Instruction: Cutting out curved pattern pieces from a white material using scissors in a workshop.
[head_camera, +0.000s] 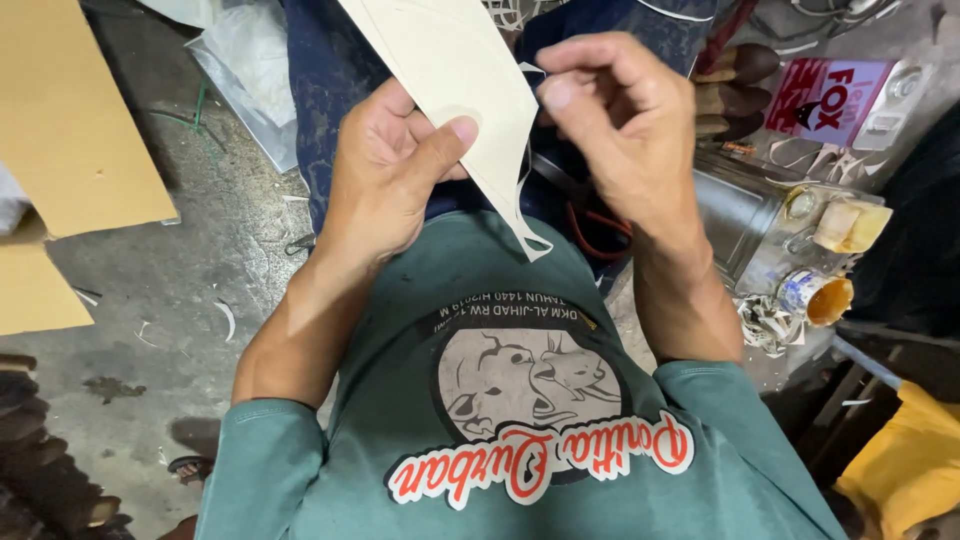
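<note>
The person holds a cream, pointed sheet piece (455, 70) up in front of the chest, over the lap. The left hand (385, 175) has its grip clamped on the sheet, thumb pressed on the face near the lower edge and fingers behind it. The right hand (620, 120) has its fingertips pinched together on a thin strip (525, 205) that runs along the sheet's right edge and hangs in a loop below its tip.

It looks as though the strip is being peeled or trimmed away from the sheet's edge; carrying that on would seem to call for a steady hold by the left hand while the right draws the strip along the edge without tearing it.

Right of the sheet stands a square metal can (745, 215), and beyond it a small open tin (815, 297) with amber paste and a yellowish block (850, 225). Above the can lie dark shoe-shaped forms (735, 80) and a red and white carton (830, 97). Left of the sheet, brown cardboard (65, 120) lies on the concrete floor (190, 260) with pale offcuts scattered near it. Nothing stands between the hands and the sheet.
</note>
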